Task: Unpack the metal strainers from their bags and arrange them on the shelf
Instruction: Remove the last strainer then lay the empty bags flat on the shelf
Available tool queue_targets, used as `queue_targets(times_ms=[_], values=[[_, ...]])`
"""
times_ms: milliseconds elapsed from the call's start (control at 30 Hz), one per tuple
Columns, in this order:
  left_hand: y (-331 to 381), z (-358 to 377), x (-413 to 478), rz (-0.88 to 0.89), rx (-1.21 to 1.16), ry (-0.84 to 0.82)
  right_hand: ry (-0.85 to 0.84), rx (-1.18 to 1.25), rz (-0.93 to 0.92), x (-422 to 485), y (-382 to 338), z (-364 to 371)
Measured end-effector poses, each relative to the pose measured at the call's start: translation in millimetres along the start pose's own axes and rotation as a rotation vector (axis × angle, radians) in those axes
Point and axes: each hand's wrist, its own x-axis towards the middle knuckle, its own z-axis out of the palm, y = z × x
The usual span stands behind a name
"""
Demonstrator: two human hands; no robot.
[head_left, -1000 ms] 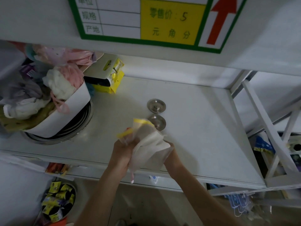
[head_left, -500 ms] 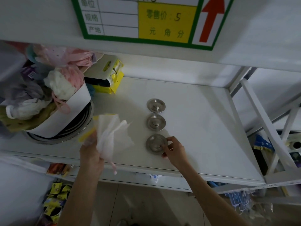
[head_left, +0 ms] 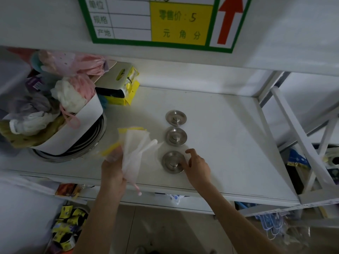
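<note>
The left hand point(head_left: 112, 167) was raised with fingers curled closed in a tight grip, forearm reaching up from below. The right hand point(head_left: 197, 166) stretched forward, fingers loosely spread, fingertips point(head_left: 180, 165) pointing down.

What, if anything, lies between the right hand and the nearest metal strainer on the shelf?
Nothing visible does. The right hand already has its fingers on the nearest strainer, which sits on the shelf in line with two others. The left hand holds the empty bag off to the side.

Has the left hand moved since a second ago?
Yes. The left hand, holding the bag, went left, away from the strainer row, now beside it.
</note>
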Motion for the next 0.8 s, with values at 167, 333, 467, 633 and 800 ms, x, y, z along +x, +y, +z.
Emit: queue_targets(times_ms=[167, 333, 467, 633, 800], values=[[-11.7, 44.4, -3.2, 0.017, 0.138, -0.047, -0.053, 0.78, 0.186, -10.5, -27.4, -40.8], [-33.4, 98.7, -11.0, 0.212, 0.461, -0.161, -0.3, 1.151, 0.41, -8.9, -20.9, -91.6], [-48.6, 131.2, -15.6, 0.268, 0.626, -0.178, -0.195, 1.052, 0.335, -8.4, 0.7, -115.3], [-58.8, 154.2, -20.6, 0.172, 0.586, -0.196, -0.007, 1.056, 0.298, -5.7, 30.8, -119.9], [-69.5, 153.5, -20.6, -0.026, 0.382, -0.171, -0.017, 1.133, 0.327, 3.7, 49.8, -126.5]])
